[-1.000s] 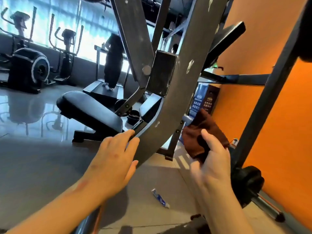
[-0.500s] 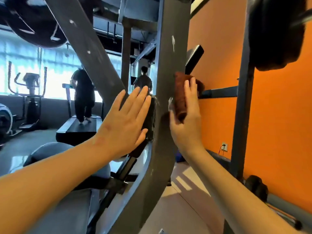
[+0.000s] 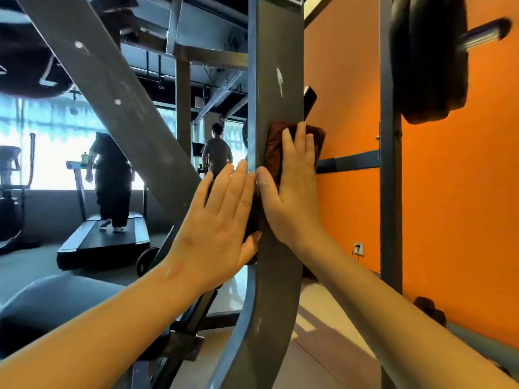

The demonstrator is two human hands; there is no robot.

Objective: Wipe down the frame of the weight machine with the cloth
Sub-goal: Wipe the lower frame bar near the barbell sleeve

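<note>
Cloth (image 3: 273,150): brown, folded, lying flat on the front face of the grey upright frame (image 3: 276,51) of the weight machine, about halfway up the picture. I see the right hand (image 3: 295,197) laid over it, arm stretched forward and up. Its fingers (image 3: 302,141) are straight and slightly apart, pressing the cloth onto the metal. The thumb lies along the left edge of the cloth. No finger curls round the fabric.

The left hand (image 3: 222,220) is raised to the same height, just left of the upright. Its fingers are straight and close together and grip nothing. The thumb tip touches the left edge of the frame. I cannot tell whether the palm bears on the side of the frame or on the dark part behind it.

The lower half of the cloth is hidden under the right palm; a corner shows past the fingers on the right. The picture edge cuts off the top of the upright. A diagonal beam (image 3: 112,94) crosses on the left. A weight plate (image 3: 429,57) at upper right is blurred against the orange wall (image 3: 463,192).
</note>
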